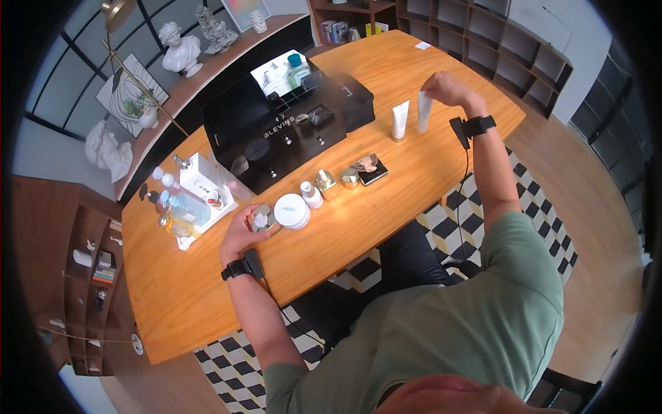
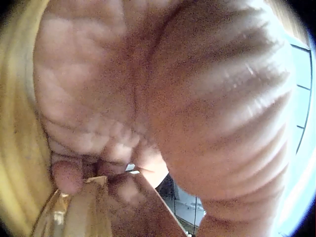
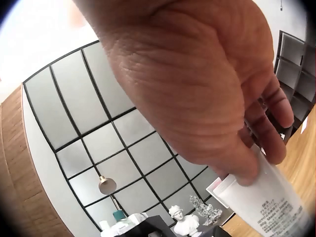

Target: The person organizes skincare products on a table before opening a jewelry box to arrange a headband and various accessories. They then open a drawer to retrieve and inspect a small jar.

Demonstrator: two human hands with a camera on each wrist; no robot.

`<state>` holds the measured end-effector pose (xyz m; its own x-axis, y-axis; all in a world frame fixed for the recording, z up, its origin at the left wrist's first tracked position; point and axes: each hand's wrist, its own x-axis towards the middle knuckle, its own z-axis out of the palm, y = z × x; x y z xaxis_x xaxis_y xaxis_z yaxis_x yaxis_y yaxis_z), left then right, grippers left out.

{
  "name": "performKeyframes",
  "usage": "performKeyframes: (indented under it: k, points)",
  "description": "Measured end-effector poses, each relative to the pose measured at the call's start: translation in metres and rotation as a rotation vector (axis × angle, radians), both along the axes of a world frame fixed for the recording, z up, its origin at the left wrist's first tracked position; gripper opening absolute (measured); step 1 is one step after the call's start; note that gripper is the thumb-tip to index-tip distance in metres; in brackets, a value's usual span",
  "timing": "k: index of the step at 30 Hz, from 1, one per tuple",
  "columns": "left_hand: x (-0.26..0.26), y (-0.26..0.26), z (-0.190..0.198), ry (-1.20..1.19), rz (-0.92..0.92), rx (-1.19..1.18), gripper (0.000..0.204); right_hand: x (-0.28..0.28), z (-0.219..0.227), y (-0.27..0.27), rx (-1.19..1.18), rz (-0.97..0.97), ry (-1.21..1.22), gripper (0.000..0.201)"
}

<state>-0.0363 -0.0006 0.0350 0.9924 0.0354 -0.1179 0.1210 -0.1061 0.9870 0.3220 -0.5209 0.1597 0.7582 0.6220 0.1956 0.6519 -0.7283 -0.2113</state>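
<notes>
In the head view, we see the left hand [image 1: 240, 233] with thumb and fingers bent round a squat, glassy jar [image 1: 263, 219] at the near edge of a row of cosmetics. Just to the right of that hand stands a white round tub [image 1: 292, 212] with lettering on its lid; beyond it, farther right, come a small white bottle [image 1: 312, 196], a gold bottle [image 1: 324, 181], a gold-toned pot [image 1: 350, 179] and a dark square compact [image 1: 373, 174]. Left of the same hand we find a white tray [image 1: 185, 243] crowded with bottles, and farther out in front of it an open black case [image 1: 238, 131].

The right hand [image 1: 447, 90] pinches the top end of an upright pale tube [image 1: 423, 116]; we cannot tell whether its lower end touches the wooden table [image 1: 441, 162]. A second white tube [image 1: 400, 121] stands near, to the left of this hand.

From the left wrist, we see the palm close up and fingertips pressed on a gold-edged, shiny surface below the palm; much of it is hidden.

From the right wrist, we see the thumb pressed on the tube's flat end, with small print lower down its side, while two other fingers hang apart, loosely bent.
</notes>
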Motion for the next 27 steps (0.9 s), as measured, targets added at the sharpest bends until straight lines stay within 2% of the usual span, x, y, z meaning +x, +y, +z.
performKeyframes:
  k: [4, 8, 11, 23, 24, 26, 27]
  points:
    - [0.0, -0.002, -0.001, -0.014, -0.002, -0.051, 0.075, -0.002, -0.01, 0.002, 0.015, 0.044, 0.027, 0.021]
    - [0.0, -0.001, -0.002, -0.035, 0.0, 0.013, 0.075, -0.001, -0.011, 0.007, -0.019, 0.077, 0.08, 0.024]
    - [0.0, -0.001, -0.001, -0.025, -0.004, -0.014, 0.075, -0.006, -0.01, 0.01, 0.056, 0.056, 0.142, 0.024]
    - [0.0, -0.005, 0.004, -0.012, 0.008, -0.051, 0.074, -0.018, -0.01, 0.013, 0.094, 0.015, 0.24, 0.03]
    - [0.0, -0.004, 0.002, -0.004, 0.0, -0.044, 0.074, -0.019, -0.012, 0.009, 0.095, 0.022, 0.239, 0.03]
    - [0.002, -0.001, 0.006, -0.015, 0.002, -0.032, 0.074, -0.027, -0.001, 0.011, 0.054, 0.172, 0.043, 0.035]
    - [0.003, -0.002, 0.007, -0.019, -0.003, 0.007, 0.074, -0.035, 0.012, 0.012, -0.014, -0.031, 0.182, 0.049]
